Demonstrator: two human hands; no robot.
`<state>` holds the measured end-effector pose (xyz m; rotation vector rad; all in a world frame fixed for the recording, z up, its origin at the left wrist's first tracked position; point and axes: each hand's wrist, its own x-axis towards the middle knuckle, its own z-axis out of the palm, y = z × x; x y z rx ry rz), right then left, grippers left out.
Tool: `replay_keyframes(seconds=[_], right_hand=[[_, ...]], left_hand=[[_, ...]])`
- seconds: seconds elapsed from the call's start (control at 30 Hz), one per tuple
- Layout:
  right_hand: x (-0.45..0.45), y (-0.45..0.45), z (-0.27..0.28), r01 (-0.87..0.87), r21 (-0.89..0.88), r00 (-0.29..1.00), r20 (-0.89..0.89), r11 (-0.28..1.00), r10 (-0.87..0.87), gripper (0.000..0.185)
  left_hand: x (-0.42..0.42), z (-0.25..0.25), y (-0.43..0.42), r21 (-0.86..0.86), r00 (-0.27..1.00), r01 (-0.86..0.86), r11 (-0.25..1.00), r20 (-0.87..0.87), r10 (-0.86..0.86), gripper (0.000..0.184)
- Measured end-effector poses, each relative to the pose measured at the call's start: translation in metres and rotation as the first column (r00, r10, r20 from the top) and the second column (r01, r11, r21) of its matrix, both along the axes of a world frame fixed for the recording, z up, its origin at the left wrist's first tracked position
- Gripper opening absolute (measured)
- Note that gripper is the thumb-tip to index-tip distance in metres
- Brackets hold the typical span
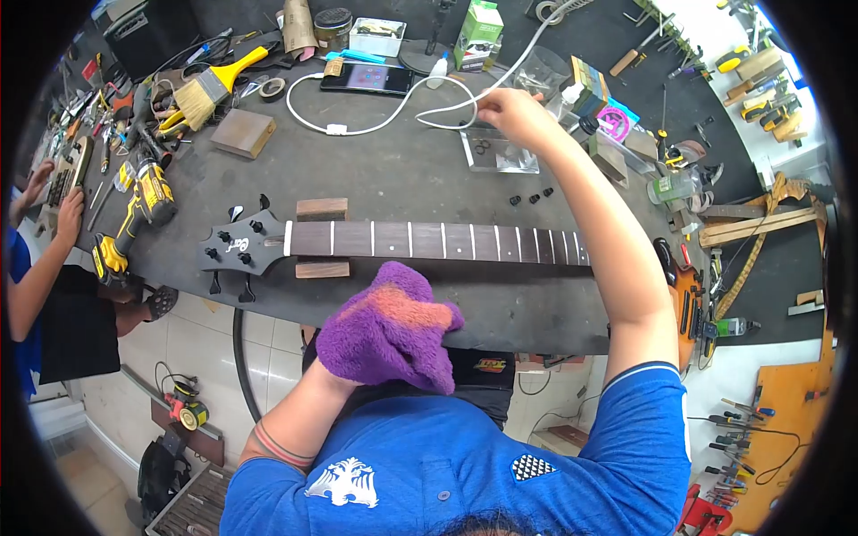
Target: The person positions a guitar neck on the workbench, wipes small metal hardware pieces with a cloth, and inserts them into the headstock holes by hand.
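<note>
A purple cloth (389, 326) with an orange patch covers my left hand, whose fingers are hidden beneath it, near the bench's front edge. Beyond it lies a bass neck (429, 241) with a black headstock (241, 246) at its left end, a wooden block (322, 209) showing behind it and another (323, 269) in front. My right hand (514, 116) reaches to the back of the bench, over the near end of a white cable (384, 125) and beside a clear plastic bag (500, 154) with small dark rings. What its bent fingers hold, if anything, cannot be made out.
A yellow drill (147, 201), a brush (210, 94) and a metal block (243, 134) lie left. A phone (366, 78) and a green box (479, 36) are at the back. Small black parts (534, 198) lie behind the neck. A co-worker's hands (67, 214) are far left.
</note>
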<state>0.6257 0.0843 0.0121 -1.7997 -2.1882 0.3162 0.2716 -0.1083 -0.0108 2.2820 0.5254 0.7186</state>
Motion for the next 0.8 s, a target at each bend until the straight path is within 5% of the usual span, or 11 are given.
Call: replay_keyframes(seconds=[0.1, 0.37, 0.67, 0.8], right_hand=[[-0.012, 0.031, -0.003, 0.024, -0.234, 1.000, 0.021, 0.972, -0.019, 0.022], [-0.021, 0.049, 0.009, -0.008, -0.415, 0.988, 0.138, 0.910, 0.072, 0.036], [0.007, -0.036, 0.050, 0.102, -0.001, 0.991, -0.084, 0.995, -0.102, 0.025], [-0.044, -0.159, 0.079, 0.092, -0.006, 0.834, -0.546, 0.996, -0.080, 0.024]], left_hand=[[-0.006, -0.008, -0.006, -0.033, 1.000, 0.004, 0.999, 0.028, -0.003, 0.052], [-0.012, 0.000, -0.007, -0.039, 0.994, 0.064, 0.997, 0.094, -0.060, 0.027], [-0.021, 0.024, -0.015, -0.080, 0.996, 0.003, 0.997, 0.084, 0.004, 0.027], [-0.021, 0.005, -0.026, -0.152, 0.980, -0.077, 0.985, 0.168, 0.102, 0.028]])
